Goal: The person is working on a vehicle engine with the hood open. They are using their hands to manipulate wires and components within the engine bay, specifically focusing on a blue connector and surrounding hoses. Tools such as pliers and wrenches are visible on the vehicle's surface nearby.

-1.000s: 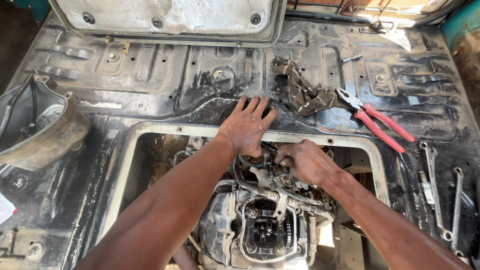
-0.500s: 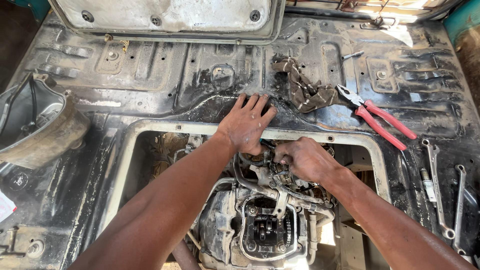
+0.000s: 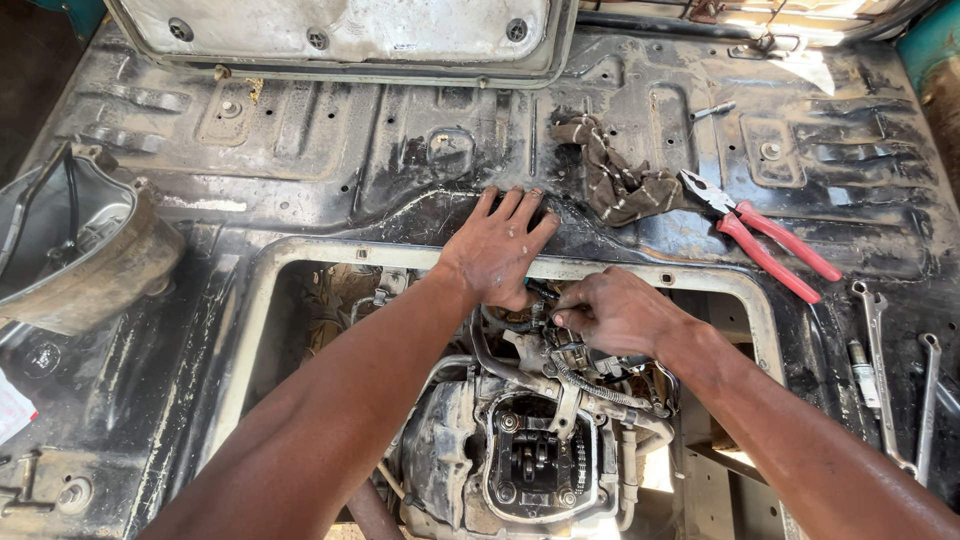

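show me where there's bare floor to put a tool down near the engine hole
Bare panel lies left of the left hand, between the grey housing and the opening's rim. Crowded: the rag, red pliers and spanners on the right.

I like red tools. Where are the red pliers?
In the head view, the red-handled pliers lie on the dark metal floor, upper right, beside the striped rag, beyond the right hand.

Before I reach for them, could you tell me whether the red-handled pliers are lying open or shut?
Open: the pliers lie with jaws and red handles spread apart.
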